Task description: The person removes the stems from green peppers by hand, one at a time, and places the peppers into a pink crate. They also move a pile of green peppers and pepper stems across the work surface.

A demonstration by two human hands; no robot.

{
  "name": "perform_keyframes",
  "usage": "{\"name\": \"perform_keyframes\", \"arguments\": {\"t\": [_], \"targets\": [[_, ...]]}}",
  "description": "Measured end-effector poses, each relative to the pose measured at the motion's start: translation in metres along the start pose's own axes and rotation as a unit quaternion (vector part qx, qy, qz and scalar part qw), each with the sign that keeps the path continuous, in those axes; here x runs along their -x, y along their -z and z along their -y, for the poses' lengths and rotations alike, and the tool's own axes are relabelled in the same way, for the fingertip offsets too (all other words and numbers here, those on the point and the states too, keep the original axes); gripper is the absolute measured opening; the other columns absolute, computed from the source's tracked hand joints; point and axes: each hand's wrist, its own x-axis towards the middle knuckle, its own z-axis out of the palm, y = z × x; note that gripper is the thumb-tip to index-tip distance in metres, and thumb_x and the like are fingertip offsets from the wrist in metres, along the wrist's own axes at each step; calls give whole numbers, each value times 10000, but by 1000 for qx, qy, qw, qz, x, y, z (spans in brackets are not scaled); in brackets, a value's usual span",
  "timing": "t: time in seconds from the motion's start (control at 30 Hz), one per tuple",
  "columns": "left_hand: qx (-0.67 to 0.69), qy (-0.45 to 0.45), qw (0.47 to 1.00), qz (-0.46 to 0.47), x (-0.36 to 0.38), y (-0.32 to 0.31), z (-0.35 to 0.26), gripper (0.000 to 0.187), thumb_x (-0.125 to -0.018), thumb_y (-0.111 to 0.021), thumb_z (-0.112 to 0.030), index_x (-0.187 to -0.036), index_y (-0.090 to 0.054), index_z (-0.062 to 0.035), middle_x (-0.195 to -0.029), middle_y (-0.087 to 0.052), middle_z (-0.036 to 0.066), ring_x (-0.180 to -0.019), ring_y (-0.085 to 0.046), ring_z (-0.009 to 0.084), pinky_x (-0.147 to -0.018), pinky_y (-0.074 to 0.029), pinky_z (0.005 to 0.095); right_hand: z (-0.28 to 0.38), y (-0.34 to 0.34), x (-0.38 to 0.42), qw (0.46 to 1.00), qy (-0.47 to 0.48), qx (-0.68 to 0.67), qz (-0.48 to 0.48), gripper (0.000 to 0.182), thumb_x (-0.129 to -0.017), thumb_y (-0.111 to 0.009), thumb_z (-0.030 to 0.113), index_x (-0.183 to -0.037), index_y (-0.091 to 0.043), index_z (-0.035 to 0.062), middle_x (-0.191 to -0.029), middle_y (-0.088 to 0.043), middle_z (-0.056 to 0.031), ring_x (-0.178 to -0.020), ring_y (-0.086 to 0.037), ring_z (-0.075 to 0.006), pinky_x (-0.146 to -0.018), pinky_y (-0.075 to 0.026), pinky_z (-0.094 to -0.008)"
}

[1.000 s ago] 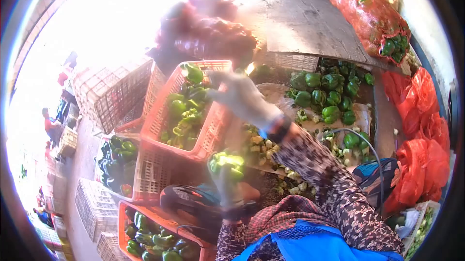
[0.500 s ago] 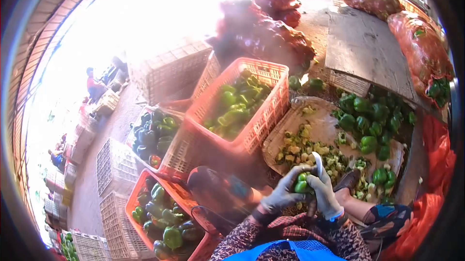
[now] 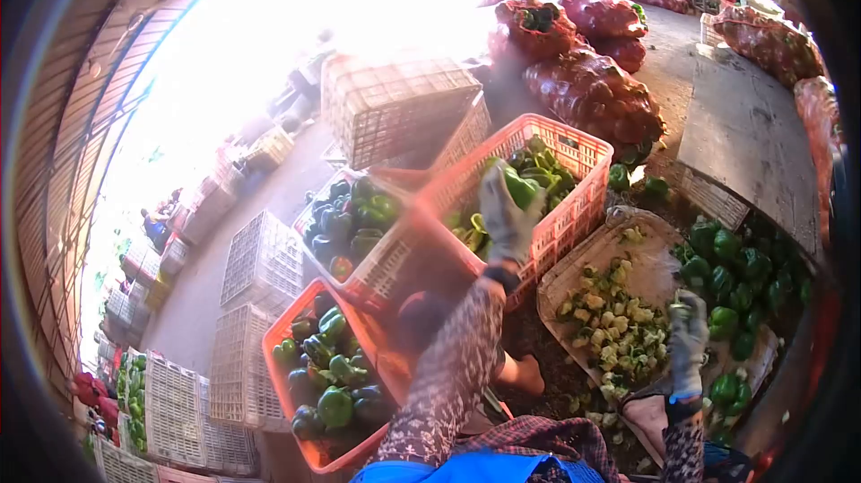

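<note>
My left hand [image 3: 508, 218], in a grey glove, reaches over the orange crate [image 3: 560, 245] and is closed around a green bell pepper [image 3: 520, 185]. More green peppers [image 3: 543, 165] lie in that crate below it. My right hand [image 3: 689, 348], also gloved, is off to the right with its fingers curled. Something small and pale green shows at its fingertips, too blurred to name. Near this hand are a heap of pale pepper cores [image 3: 619, 330] on a flattened sack [image 3: 650, 259] and a pile of whole green bell peppers [image 3: 740, 272].
Another orange crate of peppers [image 3: 309, 449] stands at lower left, beside a pale crate of peppers [image 3: 345, 223]. White crates [image 3: 262, 259] line the left. Red mesh sacks [image 3: 596, 93] are piled behind, near a flat board [image 3: 749, 147]. People sit in the distance.
My hands have parted. The left carried the bell pepper up and left over the crate; the right moved right, and the pale curved tool seen at it before no longer shows. The view shifted left.
</note>
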Motion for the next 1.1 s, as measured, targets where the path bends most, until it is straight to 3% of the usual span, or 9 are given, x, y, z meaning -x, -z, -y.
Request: {"name": "perform_keyframes", "arguments": {"t": [0.1,0.2,0.3,0.5,0.6,0.67,1.03,1.07,1.1], "targets": [[-155,-5,952,265,20,-27,94,490,-889,-757,-414,-1193,-635,-50,-1104,-683,162,-1033,-655,308,-859,-545,402,5,19,-2,961,-38,212,176,688,-918,-787,170,-1532,-490,85,-1459,-610,-194,-1374,-570,-301,-1097,-479,-409],[-136,28,901,411,86,-36,123,493,-939,-702,-416,-1233,-628,-27,-1087,-702,166,-1014,-675,309,-858,-545,393,-44,73,2,976,-40,212,33,609,-1002,-639,325,-1549,-474,113,-1289,-682,-242,-1200,-667,-372,-1014,-517,-448],[-129,61,888,437,98,-49,160,502,-989,-648,-418,-1272,-622,-4,-1070,-722,171,-994,-695,309,-858,-544,384,-97,181,10,884,-263,285,-261,303,-1018,-591,395,-1088,-703,122,-1030,-701,-279,-935,-684,-454,-787,-533,-537],[-139,147,863,463,98,-44,128,535,-1039,-605,-393,-1339,-601,50,-1101,-729,250,-943,-710,366,-849,-543,426,-170,307,66,780,-420,399,-239,498,-981,-591,563,-1244,-701,155,-1213,-700,-257,-1115,-685,-416,-910,-546,-493],[-134,191,843,485,94,-57,123,432,-1043,-605,-388,-1283,-621,-29,-1021,-753,197,-948,-740,352,-825,-573,440,-254,289,89,804,-397,427,-117,721,-924,-675,513,-1513,-475,150,-1446,-579,-232,-1280,-605,-387,-1023,-503,-493],[-167,143,856,469,98,-56,133,500,-1039,-597,-427,-1278,-639,11,-1034,-744,230,-935,-722,379,-817,-544,454,-234,252,64,677,-553,473,-109,982,-841,-747,563,-1623,-272,204,-1565,-438,-261,-1345,-555,-410,-1101,-449,-520],[-116,-47,951,284,108,-45,58,563,-1002,-664,-265,-1469,-515,11,-1442,-591,218,-1304,-570,363,-1140,-412,464,-124,188,12,933,-329,-58,-134,942,-835,-857,360,-1606,-359,152,-1286,-680,-103,-892,-643,-151,-657,-569,-295],[-187,44,748,635,106,-49,-4,579,-1013,-642,-187,-1531,-454,-9,-1535,-499,233,-1374,-511,347,-1172,-385,433,-109,159,3,946,-286,-103,-110,921,-860,-841,324,-1622,-343,186,-1346,-646,-100,-910,-638,-142,-654,-570,-288],[-13,32,822,569,117,-39,-42,564,-1025,-620,-171,-1540,-446,-18,-1575,-453,193,-1415,-470,320,-1180,-387,420,-88,126,-7,955,-243,-150,-83,905,-886,-826,289,-1637,-326,220,-1407,-611,-98,-929,-632,-133,-651,-570,-282]]}}
